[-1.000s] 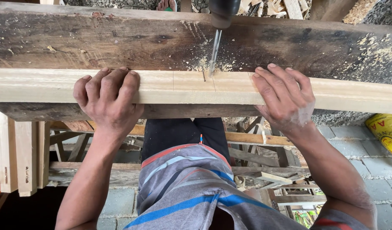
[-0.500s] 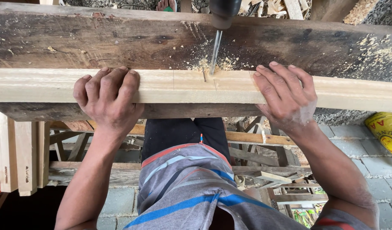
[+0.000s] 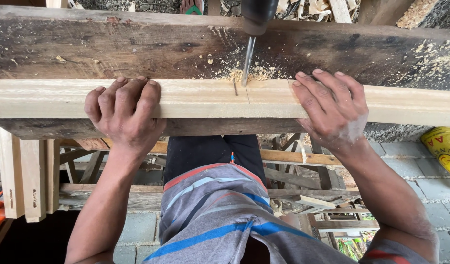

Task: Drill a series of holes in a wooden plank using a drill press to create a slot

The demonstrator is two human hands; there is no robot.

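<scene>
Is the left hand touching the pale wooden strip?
Touching. The head view shows the left hand lying on the pale wooden strip, with its fingers curled over the top face and no gap visible.

Bare forearms, no sleeves past the elbow. Left hand [image 3: 125,110] and right hand [image 3: 332,110]: no gloves, rings or watch, pale dust on the knuckles. Grey T-shirt [image 3: 220,215] with blue, red and light-blue stripes. Dark trousers [image 3: 210,154] below it.

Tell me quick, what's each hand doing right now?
Left hand: closed over the pale wooden strip, gripping it.
Right hand: open, fingers spread, pressing the same strip.
</scene>
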